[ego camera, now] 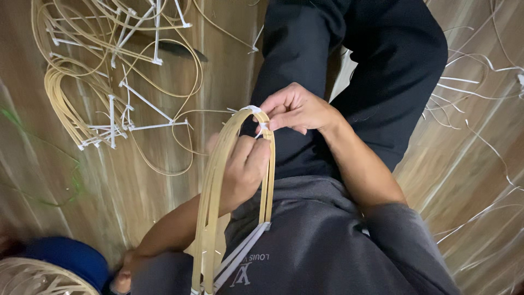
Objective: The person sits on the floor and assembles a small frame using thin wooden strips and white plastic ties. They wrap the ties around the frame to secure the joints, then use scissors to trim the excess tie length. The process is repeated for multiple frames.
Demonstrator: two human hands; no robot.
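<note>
Hands work over the lap: left hand (245, 166) clasps a bent cane bundle (210, 218), right hand (292, 109) pinches its white tie (261, 127), which could slip, letting strips spring apart.

Person: dark grey short-sleeved cotton T-shirt (322, 246) with pale chest print; black trousers (349, 60); bare forearms; no rings, watch or gloves visible.

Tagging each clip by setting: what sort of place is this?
Probably a home or small craft workspace: bare wooden floor, loose bent cane frames lying on it, and a bundle of cane strips held in both hands.
</note>
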